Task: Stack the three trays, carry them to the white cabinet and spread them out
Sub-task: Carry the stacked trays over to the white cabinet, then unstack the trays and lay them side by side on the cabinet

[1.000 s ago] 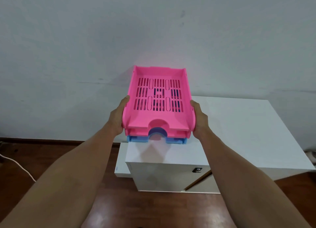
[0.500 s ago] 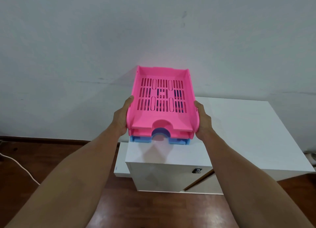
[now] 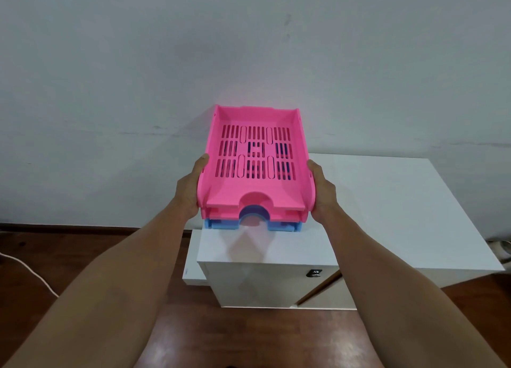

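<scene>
I hold a stack of three slotted letter trays in front of me, over the left end of the white cabinet (image 3: 387,207). The top pink tray (image 3: 254,157) hides most of the second pink tray (image 3: 221,214) and the blue tray (image 3: 279,226) at the bottom. My left hand (image 3: 190,188) grips the stack's left side and my right hand (image 3: 322,192) grips its right side. The stack's front edge sits just above the cabinet top; I cannot tell whether it touches.
The cabinet stands against a pale wall (image 3: 249,50), its door (image 3: 320,287) slightly ajar with a small lock (image 3: 314,273). A lower white piece (image 3: 193,260) juts out at its left. Dark wooden floor (image 3: 235,337) lies below, with a white cable (image 3: 30,271) at the left.
The stack and both hands have moved slightly forward and to the right, further over the cabinet's left end. The grip is unchanged.
</scene>
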